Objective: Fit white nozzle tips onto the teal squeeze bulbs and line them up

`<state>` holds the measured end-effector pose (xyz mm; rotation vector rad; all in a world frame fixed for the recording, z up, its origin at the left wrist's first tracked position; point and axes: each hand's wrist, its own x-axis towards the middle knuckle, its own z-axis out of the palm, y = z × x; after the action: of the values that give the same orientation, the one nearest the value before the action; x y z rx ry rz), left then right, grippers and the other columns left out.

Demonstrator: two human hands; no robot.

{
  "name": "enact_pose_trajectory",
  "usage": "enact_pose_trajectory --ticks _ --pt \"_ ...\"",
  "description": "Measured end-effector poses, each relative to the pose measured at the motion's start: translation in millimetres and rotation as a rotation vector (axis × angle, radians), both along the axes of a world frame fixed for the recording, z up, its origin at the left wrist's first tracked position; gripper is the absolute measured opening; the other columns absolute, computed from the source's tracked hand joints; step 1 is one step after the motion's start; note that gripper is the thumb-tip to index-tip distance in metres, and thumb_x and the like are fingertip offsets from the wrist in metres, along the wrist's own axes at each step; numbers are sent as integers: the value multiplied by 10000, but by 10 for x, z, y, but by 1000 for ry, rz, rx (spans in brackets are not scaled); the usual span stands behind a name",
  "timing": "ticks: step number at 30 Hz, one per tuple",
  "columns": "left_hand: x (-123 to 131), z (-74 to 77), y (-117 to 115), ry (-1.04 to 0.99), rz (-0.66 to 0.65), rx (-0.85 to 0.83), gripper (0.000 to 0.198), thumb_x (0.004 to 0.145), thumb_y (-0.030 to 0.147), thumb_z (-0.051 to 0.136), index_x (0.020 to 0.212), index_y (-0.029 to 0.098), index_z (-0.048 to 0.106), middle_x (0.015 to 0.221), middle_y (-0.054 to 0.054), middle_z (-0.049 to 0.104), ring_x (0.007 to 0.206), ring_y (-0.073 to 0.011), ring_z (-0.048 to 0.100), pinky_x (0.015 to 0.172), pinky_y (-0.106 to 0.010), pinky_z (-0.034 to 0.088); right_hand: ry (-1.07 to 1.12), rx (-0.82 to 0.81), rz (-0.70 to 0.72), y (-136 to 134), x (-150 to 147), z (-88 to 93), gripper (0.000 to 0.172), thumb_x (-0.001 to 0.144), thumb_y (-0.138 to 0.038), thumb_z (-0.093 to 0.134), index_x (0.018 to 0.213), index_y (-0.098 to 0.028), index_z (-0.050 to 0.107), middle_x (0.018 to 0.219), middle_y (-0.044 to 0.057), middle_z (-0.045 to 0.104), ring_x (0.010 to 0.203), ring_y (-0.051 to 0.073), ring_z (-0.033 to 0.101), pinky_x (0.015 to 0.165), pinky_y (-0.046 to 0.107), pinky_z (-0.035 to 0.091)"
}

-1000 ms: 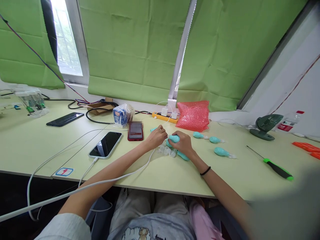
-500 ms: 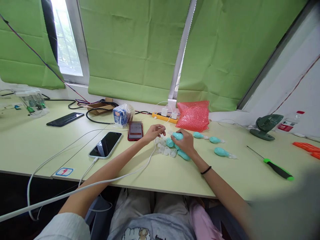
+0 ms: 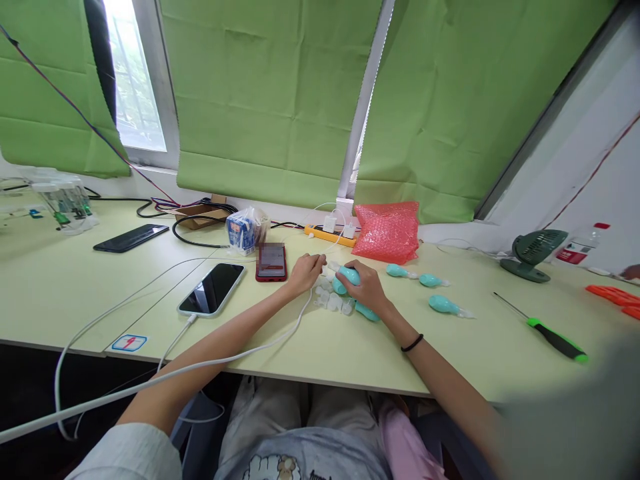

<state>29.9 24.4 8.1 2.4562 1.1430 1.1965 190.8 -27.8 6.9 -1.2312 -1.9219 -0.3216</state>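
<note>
Green blinds point(image 3: 260, 107) hang behind the pale desk point(image 3: 350, 357). The right hand point(image 3: 369, 285), wrapped round 1 bulb point(image 3: 353, 274), has shifted slightly left; the clear tip point(image 3: 333, 266) sits beside the curled left hand point(image 3: 305, 272), its hold impossible to tell, so both seem to work 1 spot. Clear pieces point(image 3: 333, 302) lie just below.

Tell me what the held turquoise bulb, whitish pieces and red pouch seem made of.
Turquoise bulb: probably smooth plastic or rubber; pale highlights suggest gloss.
Whitish pieces: likely plastic, as they look translucent.
Red pouch: apparently bubble wrap, shiny plastic film with a dimpled surface.
</note>
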Motion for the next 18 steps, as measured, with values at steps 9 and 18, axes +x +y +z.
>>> enact_pose_trajectory --ticks 9,18 --pt "74 75 -159 -28 -131 -88 465 795 358 285 392 135 343 383 43 266 402 -58 254 444 -224 185 10 -94 195 -120 -215 -23 195 746 -363 452 811 -180 473 709 34 564 627 156 526 576 254 390" --pt "20 108 -69 -307 -551 -817 369 728 302 365 401 158 271 328 59 219 308 -39 186 356 -199 156 158 -91 315 -217 -298 54 158 738 -333 467 797 -188 449 677 -1 526 586 120 493 546 231 398"
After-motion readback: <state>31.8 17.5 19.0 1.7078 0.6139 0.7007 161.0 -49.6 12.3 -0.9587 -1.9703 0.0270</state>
